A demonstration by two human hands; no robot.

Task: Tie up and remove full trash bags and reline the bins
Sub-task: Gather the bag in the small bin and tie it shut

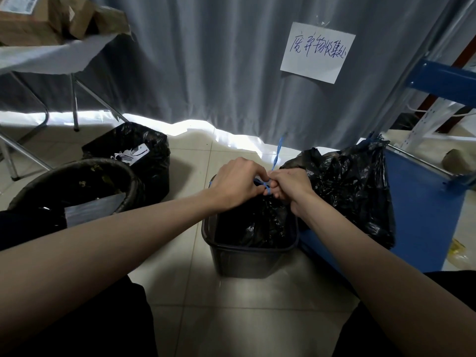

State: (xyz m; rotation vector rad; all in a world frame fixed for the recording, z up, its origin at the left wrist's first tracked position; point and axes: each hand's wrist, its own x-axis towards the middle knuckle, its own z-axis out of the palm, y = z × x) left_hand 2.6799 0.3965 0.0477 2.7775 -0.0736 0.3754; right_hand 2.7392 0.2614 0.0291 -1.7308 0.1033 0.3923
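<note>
— Where is the bag being tied?

— At centre frame, the black trash bag (253, 222) sits in the dark square bin (247, 258), its gathered neck pointing up. The left hand (235, 185) and right hand (289, 186) meet above it, fingers curled, pinching the blue drawstring (263, 185).

— Which way does the string run?

— One loose end (277, 153) rises nearly upright toward the curtain (219, 60).

— Anything nearby?

— A tied black bag (347, 186) just right, two lined bins (77, 186) at left.
</note>
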